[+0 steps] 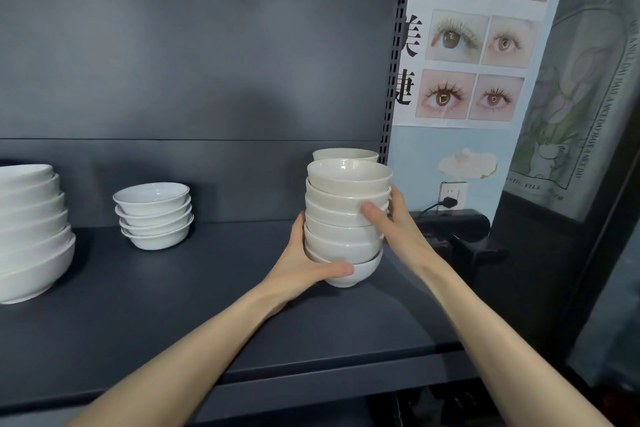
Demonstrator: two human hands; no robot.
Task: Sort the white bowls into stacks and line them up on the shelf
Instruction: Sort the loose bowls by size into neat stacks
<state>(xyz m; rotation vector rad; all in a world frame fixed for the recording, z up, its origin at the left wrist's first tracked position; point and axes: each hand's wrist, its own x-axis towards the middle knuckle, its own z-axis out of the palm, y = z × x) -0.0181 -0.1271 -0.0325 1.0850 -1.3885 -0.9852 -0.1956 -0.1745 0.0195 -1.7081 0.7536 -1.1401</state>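
Clasping bowl stack (341, 230): left hand (304, 269), right hand (398, 229)

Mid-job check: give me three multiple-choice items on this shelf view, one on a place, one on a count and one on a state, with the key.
1. Where does the short stack of shallow white bowls stand on the dark grey shelf?
A) left of the tall stack of small cream-white bowls
B) right of it
C) on top of it

2. How many bowls are in the short stack?
A) two
B) four
C) seven

3. How is the tall stack held?
A) by no hand
B) by one hand alone
C) by both hands

Key:
1 A: it stands between the stack of large white bowls at the left edge and the tall stack.
2 B: four rims show.
3 C: the left hand grips its base and the right hand grips its upper part.
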